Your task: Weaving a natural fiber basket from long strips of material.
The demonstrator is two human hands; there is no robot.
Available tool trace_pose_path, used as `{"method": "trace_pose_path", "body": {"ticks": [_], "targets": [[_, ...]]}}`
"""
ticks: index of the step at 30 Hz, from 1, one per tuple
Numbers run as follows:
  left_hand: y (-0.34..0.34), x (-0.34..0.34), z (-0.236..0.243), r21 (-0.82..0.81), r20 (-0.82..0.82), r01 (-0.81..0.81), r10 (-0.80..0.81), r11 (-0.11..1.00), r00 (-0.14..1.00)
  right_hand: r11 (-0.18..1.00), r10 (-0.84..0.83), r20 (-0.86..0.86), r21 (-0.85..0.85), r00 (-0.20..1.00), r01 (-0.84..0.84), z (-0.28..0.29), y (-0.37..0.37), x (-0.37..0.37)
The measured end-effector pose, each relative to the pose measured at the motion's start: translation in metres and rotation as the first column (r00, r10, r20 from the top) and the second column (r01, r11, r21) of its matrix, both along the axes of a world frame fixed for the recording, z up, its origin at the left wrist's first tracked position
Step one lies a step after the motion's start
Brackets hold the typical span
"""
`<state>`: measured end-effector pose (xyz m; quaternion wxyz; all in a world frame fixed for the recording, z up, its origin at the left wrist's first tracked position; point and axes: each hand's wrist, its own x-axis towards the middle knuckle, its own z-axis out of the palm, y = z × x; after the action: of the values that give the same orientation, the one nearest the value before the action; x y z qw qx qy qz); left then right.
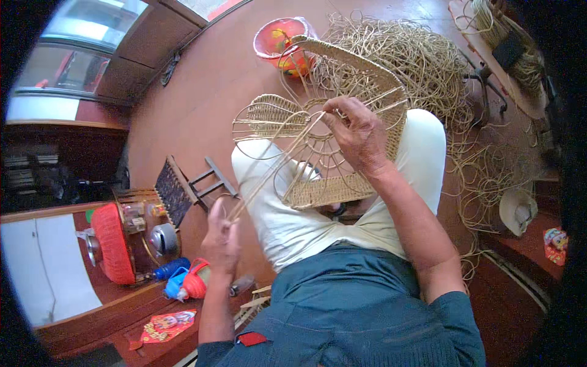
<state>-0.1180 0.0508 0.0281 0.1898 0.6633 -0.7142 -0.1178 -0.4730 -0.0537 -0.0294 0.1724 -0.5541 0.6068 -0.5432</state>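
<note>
A half-woven frame of wire spokes and straw-coloured cord [330, 192] rests across my knees, with woven bands on its left, upper right and bottom and an open hub in the middle. My right hand [358, 134] is closed, pinching a cord strand just above the hub. My left hand [221, 241], blurred, is low to the left of the frame, fingers closed round the lengths of cord [263, 177] that run up diagonally toward my right hand.
A large tangle of cord [385, 67] lies behind the frame, beside a patterned bucket [281, 37]. At left are a folding stool [174, 186], a red-covered item [110, 241], a pot [162, 238] and bottles [171, 269]. A pale hat [513, 211] sits at right.
</note>
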Motion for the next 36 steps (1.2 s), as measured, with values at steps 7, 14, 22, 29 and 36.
{"method": "trace_pose_path", "body": {"ticks": [7, 14, 22, 29, 36], "targets": [[0.017, 0.068, -0.001, 0.014, 0.304, -0.040, 0.034, 0.999, 0.952, 1.000, -0.022, -0.068, -0.006, 0.997, 0.021, -0.010, 0.000, 0.005], [0.025, 0.066, 0.015, 0.103, 0.030, -0.154, 0.151, 0.983, 0.988, 0.998, -0.043, -0.060, -0.049, 0.997, 0.040, -0.009, 0.002, 0.005], [0.000, -0.007, 0.072, -0.266, -0.605, -0.236, 0.029, 0.935, 0.796, 0.998, -0.052, -0.072, -0.031, 0.996, 0.050, -0.009, -0.002, 0.004], [0.018, 0.053, 0.016, 0.711, -0.632, 0.154, 0.527, 0.686, 0.568, 0.998, -0.023, -0.092, -0.060, 0.995, 0.018, -0.005, -0.003, 0.010], [0.026, 0.037, 0.001, 0.711, -0.519, 0.127, 0.394, 0.692, 0.758, 0.996, -0.012, -0.060, -0.087, 0.998, 0.006, -0.021, -0.009, 0.001]]}}
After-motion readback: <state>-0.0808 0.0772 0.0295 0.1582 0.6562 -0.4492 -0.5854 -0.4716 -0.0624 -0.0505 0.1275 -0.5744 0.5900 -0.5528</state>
